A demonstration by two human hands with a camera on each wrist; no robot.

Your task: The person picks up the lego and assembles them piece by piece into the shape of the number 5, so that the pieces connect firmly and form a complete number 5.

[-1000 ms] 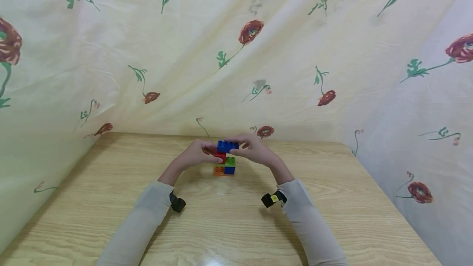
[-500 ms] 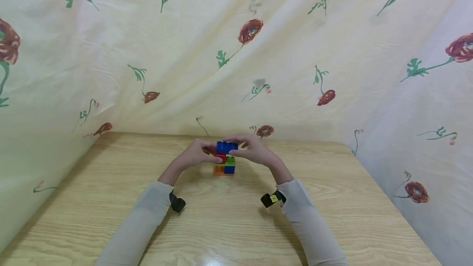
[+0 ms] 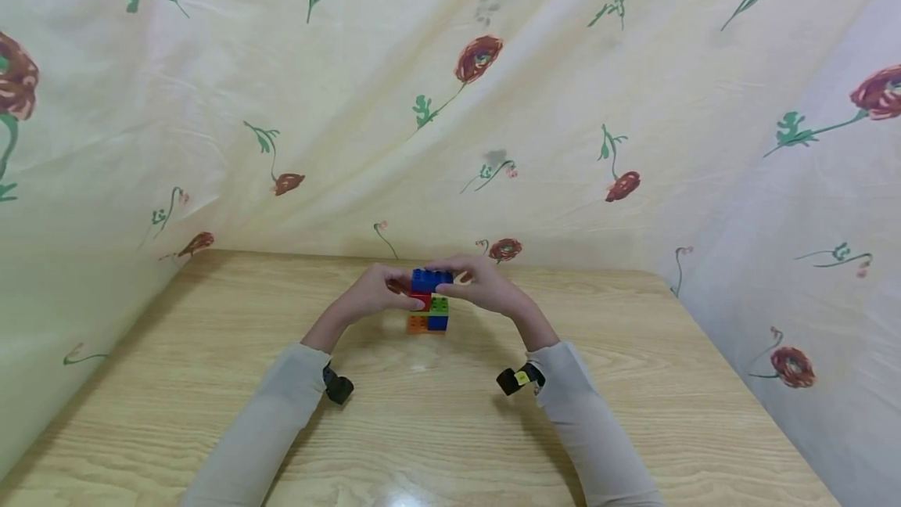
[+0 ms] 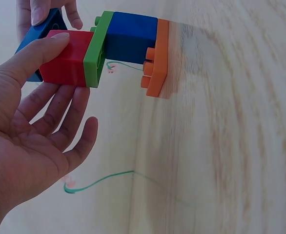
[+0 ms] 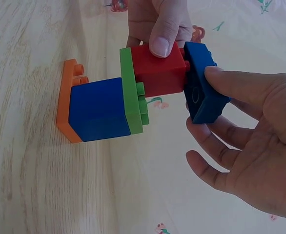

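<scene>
Stack of plastic building bricks (image 3: 429,310) upright between both hands, near the far edge of the pale wooden worktop (image 3: 436,429).
Its long axis runs straight up from the orange base plate (image 5: 65,105) through blue block (image 5: 99,109), green plate (image 5: 132,92) and red block (image 5: 157,70). The left hand (image 4: 33,146) pinches the red block from its side; the right hand (image 5: 245,146) grips the tilted dark blue top brick (image 5: 201,87), half seated on the red one. Both hands are equally near.

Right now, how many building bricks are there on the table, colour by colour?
Orange plate: 1
Blue brick in the stack: 1
Dark blue brick at the top, tilted: 1
Green plate: 1
Red brick: 1
Total: 5
</scene>
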